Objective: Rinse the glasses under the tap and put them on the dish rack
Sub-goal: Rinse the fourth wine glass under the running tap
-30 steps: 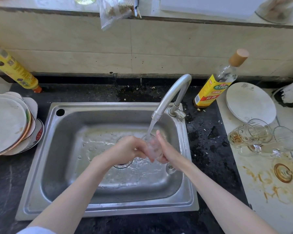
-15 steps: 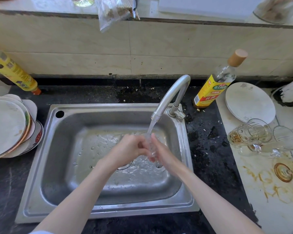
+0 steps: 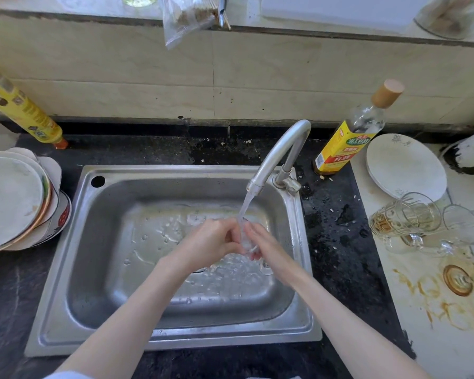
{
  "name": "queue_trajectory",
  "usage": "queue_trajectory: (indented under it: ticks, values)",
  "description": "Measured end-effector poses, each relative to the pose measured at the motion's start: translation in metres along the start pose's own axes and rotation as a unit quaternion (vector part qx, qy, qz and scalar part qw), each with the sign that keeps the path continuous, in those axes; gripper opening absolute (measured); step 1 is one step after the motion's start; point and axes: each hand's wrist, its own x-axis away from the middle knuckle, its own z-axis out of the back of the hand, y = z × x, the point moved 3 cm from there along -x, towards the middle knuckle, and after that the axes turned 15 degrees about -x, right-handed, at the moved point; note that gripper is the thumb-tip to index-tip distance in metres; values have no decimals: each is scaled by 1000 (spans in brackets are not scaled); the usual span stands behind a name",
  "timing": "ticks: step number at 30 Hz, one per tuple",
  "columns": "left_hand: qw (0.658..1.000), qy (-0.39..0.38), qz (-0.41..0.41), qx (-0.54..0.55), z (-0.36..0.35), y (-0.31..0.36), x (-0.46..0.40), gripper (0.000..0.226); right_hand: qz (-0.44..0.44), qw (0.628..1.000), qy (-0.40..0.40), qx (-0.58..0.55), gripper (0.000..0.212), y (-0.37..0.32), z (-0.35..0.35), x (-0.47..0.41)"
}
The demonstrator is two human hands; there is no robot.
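Observation:
Over the steel sink (image 3: 66,269), both of my hands hold a small clear glass (image 3: 245,237) under the stream from the tap (image 3: 279,151). My left hand (image 3: 211,243) grips it from the left with curled fingers. My right hand (image 3: 263,246) cups its right side. The glass is mostly hidden between the hands and the running water. On the stained white counter to the right, several dirty glasses (image 3: 411,217) lie tipped on their sides. No dish rack is in view.
A stack of dirty plates (image 3: 14,198) sits left of the sink, with a yellow bottle (image 3: 22,108) behind it. Right of the tap stand a yellow-labelled bottle (image 3: 350,138) and a white plate (image 3: 405,165). A brown-ringed glass (image 3: 457,280) rests on the stained counter.
The hands have turned slightly around the glass under the stream and stay at the same spot. The water keeps running.

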Motion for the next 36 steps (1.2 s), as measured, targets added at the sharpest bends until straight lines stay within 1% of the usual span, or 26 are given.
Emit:
queue_trajectory:
  ticks: [1,3,4,5,6,8,11,12,13,14,16,17,19,20,22,23,26,27,30,32,34,36]
  values:
    - [1000,-20,-10,6,-1,2,1,28,-2,1000,2,1,46,1,1,0]
    - [994,-95,-54,23,-3,10,5,13,-21,1000,6,1,51,0,0,0]
    - [989,-122,-78,27,-3,13,7,11,-39,999,7,-7,54,-3,-2,2]
    - [987,-132,-90,21,-3,13,7,13,-53,998,5,-14,56,-5,-2,1]
    - [988,-127,-90,10,-1,11,6,16,-58,998,-3,-26,58,-7,-3,0]
    - [995,-72,-61,-10,2,4,1,19,-41,998,-27,-35,58,-8,-4,-1]
    - [999,20,18,28,5,-2,-2,24,0,999,-37,-5,40,-10,-1,-1]
    - [998,33,25,41,6,-2,-2,22,10,1000,-28,9,32,-12,0,1]
    - [998,32,19,43,6,-1,-2,20,15,1000,-21,16,27,-12,1,1]
    - [999,10,-1,43,7,0,-1,17,14,1000,-19,13,27,-11,2,1]
    - [997,-59,-47,16,8,1,0,11,-6,1000,-18,6,45,-10,3,1]
    - [994,-86,-60,-8,8,0,1,12,-24,1000,-11,8,56,-8,5,-1]
    - [993,-101,-56,-25,8,-2,2,13,-66,998,-9,13,67,-5,6,-2]
    - [995,-89,-47,-14,9,-2,3,12,-79,997,-19,15,70,-3,5,-3]
    - [998,-52,-26,10,8,-4,1,15,-68,996,-30,41,74,2,5,-6]
    - [999,-33,-14,13,7,-5,1,20,-56,997,-19,59,69,1,6,-6]
    - [999,31,21,33,2,-5,4,33,-26,998,-10,63,35,-6,3,0]
    - [997,53,18,46,1,-3,5,33,-23,998,-7,52,34,-8,3,0]
    - [989,133,-24,62,4,1,8,24,1,1000,4,-28,56,-6,1,-2]
    - [981,177,-34,70,8,-2,10,19,10,997,3,-78,66,-2,-1,-7]
    - [978,176,-11,109,7,-6,12,20,18,994,-16,-108,66,-4,-6,-10]
    - [977,138,10,163,0,-9,14,21,31,991,-39,-121,63,-6,-10,-11]
